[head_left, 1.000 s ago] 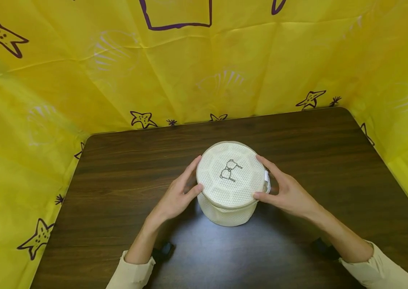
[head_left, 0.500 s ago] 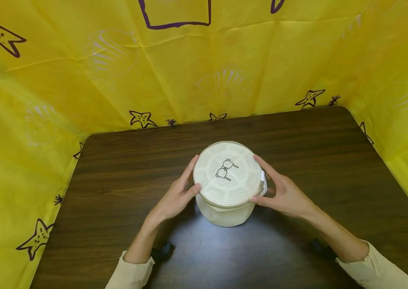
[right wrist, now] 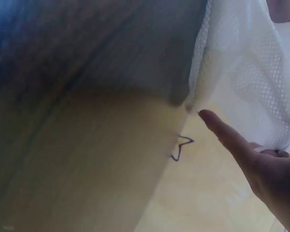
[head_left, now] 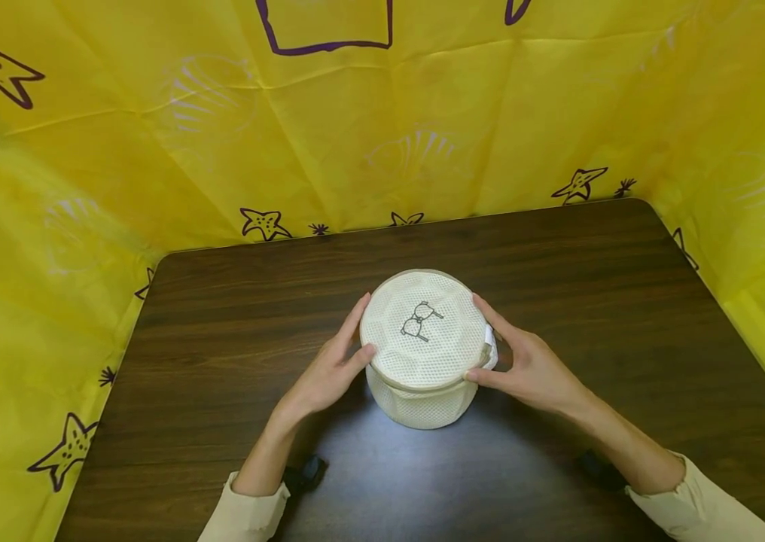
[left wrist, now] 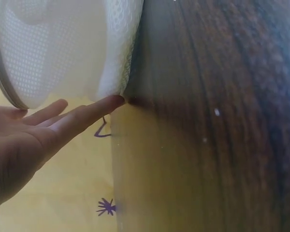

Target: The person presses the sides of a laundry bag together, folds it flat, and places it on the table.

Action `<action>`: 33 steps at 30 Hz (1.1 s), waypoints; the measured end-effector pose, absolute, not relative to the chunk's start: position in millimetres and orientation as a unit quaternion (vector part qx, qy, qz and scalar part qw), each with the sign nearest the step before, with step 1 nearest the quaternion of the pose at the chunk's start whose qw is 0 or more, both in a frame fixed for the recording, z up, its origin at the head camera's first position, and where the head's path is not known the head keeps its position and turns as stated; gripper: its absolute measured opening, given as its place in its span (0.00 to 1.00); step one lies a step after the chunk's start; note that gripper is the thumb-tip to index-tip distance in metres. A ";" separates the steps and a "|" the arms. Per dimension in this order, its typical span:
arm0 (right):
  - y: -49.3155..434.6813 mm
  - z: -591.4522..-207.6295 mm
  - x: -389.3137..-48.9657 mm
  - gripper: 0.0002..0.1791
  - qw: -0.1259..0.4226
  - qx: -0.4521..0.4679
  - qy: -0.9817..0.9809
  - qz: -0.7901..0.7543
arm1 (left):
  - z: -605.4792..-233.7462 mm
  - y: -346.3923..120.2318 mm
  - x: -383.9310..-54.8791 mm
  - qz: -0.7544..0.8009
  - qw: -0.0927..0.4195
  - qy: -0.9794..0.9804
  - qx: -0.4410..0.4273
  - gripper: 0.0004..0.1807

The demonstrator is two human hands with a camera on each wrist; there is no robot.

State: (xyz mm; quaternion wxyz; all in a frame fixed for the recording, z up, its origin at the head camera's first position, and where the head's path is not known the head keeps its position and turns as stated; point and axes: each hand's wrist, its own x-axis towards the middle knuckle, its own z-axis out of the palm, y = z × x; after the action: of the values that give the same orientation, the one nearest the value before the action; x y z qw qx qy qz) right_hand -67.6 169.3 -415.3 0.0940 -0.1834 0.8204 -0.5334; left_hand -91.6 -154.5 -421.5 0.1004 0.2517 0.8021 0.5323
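A round cream mesh laundry bag (head_left: 416,357) stands upright on the dark wooden table (head_left: 233,316). Its flat top bears a dark line drawing of two joined rounds, and a white tag (head_left: 492,348) hangs at its right side. My left hand (head_left: 328,369) rests against the left side, thumb and fingers spread along the rim. Against the right side lies my right hand (head_left: 534,369), spread in the same way. In the left wrist view, nearly straight fingers (left wrist: 82,118) touch the mesh wall. The right wrist view has a straight finger (right wrist: 227,135) beside the bag's lower edge.
Yellow sheeting (head_left: 328,135) with starfish and shell prints surrounds the table's back and sides. Dark wrist straps with cameras sit under both forearms. Cream sleeves (head_left: 247,508) reach in from the front.
The bag has shifted slightly left and a little towards me, with the right hand moving along. My left hand stays almost in place at the rim.
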 end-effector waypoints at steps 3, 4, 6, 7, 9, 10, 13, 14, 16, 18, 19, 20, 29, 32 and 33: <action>168.1 -416.7 -66.8 0.58 0.102 -0.178 0.807 -0.554 | -421.4 -154.0 -91.8 0.538 0.105 0.800 0.244 0.40; 167.5 -417.5 -66.3 0.58 0.104 -0.177 0.800 -0.563 | -421.5 -153.7 -91.7 0.542 0.107 0.798 0.241 0.40; 166.6 -418.9 -65.5 0.58 0.105 -0.176 0.793 -0.573 | -421.4 -153.0 -91.3 0.548 0.110 0.796 0.235 0.41; 166.1 -419.6 -65.2 0.59 0.106 -0.176 0.790 -0.578 | -421.7 -152.9 -91.1 0.551 0.112 0.793 0.233 0.41; 165.0 -420.8 -64.9 0.59 0.110 -0.177 0.781 -0.589 | -421.9 -152.5 -90.9 0.555 0.112 0.791 0.231 0.41; 164.5 -421.3 -64.8 0.59 0.112 -0.177 0.776 -0.595 | -421.9 -152.4 -90.9 0.556 0.111 0.791 0.229 0.41; 163.3 -422.4 -64.6 0.60 0.115 -0.176 0.765 -0.609 | -423.0 -152.5 -91.2 0.556 0.105 0.793 0.227 0.39; 163.0 -422.6 -64.4 0.60 0.115 -0.176 0.762 -0.612 | -423.2 -152.6 -91.4 0.556 0.103 0.793 0.227 0.39; 162.6 -423.1 -64.0 0.60 0.114 -0.177 0.756 -0.620 | -423.4 -152.7 -91.4 0.558 0.103 0.793 0.223 0.37; 162.1 -423.7 -63.6 0.59 0.115 -0.179 0.747 -0.630 | -423.2 -152.7 -91.1 0.566 0.109 0.787 0.219 0.36; 162.1 -424.0 -63.3 0.59 0.115 -0.179 0.743 -0.635 | -423.2 -152.6 -91.0 0.571 0.113 0.784 0.216 0.35; 162.0 -424.2 -63.0 0.58 0.116 -0.180 0.737 -0.641 | -423.0 -152.5 -90.7 0.576 0.116 0.780 0.214 0.35; 162.6 -426.4 -62.4 0.55 0.122 -0.174 0.725 -0.655 | -425.8 -154.5 -88.9 0.590 0.129 0.763 0.232 0.38; 163.2 -426.3 -62.5 0.56 0.129 -0.170 0.728 -0.652 | -426.0 -155.4 -88.7 0.596 0.135 0.754 0.241 0.41; 163.5 -426.2 -62.4 0.56 0.129 -0.170 0.728 -0.651 | -425.7 -155.6 -88.6 0.598 0.136 0.751 0.244 0.41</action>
State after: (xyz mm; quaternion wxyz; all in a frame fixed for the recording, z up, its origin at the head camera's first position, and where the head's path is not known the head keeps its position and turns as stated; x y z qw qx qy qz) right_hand -62.4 163.5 -426.2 0.1293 -0.1698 0.7285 -0.6510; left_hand -88.6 -155.6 -425.7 0.1359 0.2435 0.7514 0.5980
